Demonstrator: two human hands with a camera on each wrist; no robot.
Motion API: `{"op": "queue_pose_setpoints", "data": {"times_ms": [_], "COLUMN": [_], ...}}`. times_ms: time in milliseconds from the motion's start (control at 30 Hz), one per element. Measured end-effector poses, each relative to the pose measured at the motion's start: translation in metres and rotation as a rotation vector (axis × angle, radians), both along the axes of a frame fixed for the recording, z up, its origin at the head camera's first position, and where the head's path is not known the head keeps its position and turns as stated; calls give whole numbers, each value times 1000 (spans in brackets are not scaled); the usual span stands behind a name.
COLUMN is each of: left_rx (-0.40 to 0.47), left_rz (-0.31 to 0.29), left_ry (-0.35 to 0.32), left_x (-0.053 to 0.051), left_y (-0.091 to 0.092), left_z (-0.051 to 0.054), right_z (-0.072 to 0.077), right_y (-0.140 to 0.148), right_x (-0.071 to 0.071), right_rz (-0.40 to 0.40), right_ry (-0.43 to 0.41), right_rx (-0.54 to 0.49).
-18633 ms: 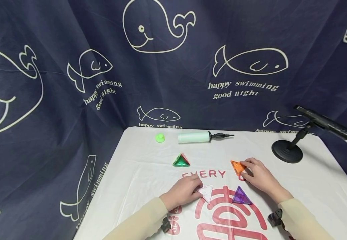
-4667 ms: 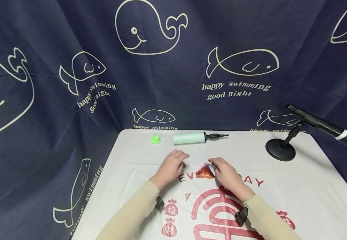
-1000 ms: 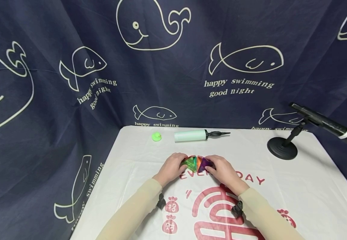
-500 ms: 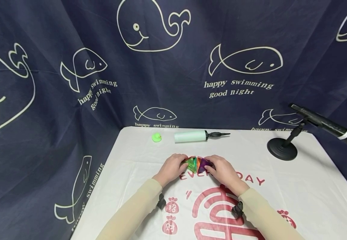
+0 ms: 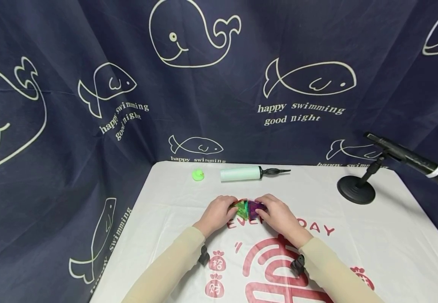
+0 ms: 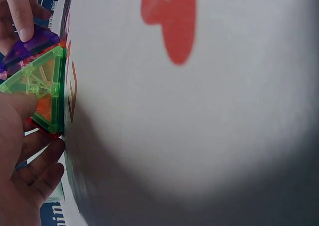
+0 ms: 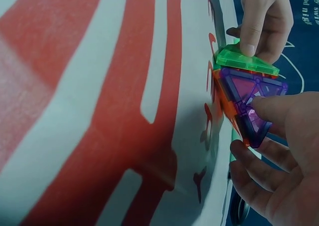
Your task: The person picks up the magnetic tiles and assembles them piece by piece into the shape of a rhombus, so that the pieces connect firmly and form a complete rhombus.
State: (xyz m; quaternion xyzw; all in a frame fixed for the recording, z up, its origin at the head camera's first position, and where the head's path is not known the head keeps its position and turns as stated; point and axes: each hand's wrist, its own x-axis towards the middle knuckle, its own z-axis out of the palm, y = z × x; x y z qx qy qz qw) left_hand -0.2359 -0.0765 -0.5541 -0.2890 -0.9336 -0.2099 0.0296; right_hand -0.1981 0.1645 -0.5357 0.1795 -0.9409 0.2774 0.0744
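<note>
Two small pyramids of see-through magnetic tiles sit side by side on the white tablecloth, their near edges apparently touching. My left hand [image 5: 216, 212] holds the green and red pyramid [image 5: 241, 209], its thumb on the light green tile [image 6: 47, 86] in the left wrist view. On the other side, my right hand [image 5: 282, 215] grips the purple and orange pyramid [image 5: 255, 208]. Its thumb lies on the purple tile [image 7: 249, 89], as the right wrist view shows, and an orange tile [image 7: 227, 104] forms the lower side. The pyramids' far faces are mostly hidden.
Behind the hands lie a pale green hand pump [image 5: 241, 174] with a black nozzle and a lime green rubber duck [image 5: 198, 175]. At the back right stands a black stand [image 5: 356, 189] carrying a long black tube. A dark blue curtain [image 5: 219, 105] hangs behind the table.
The loose white, purple and orange tiles have become a second pyramid, brought against the green one. In the last half second its purple face has turned nearer, covering the orange.
</note>
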Motion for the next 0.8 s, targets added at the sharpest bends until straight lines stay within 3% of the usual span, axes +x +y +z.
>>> {"op": "queue_pose_setpoints", "data": {"times_ms": [300,800], "left_rx": [-2,-6], "left_rz": [-3,-10], "left_ry": [14,-1], "left_x": [-3,-1], "left_y": [1,1], "left_z": [-3,-3], "right_z": [0,-1], "right_y": [-1,-3], "right_x": [-3,-2], "right_rz": [20,17], "right_ry": [40,30], "right_rx": [-3,3]}}
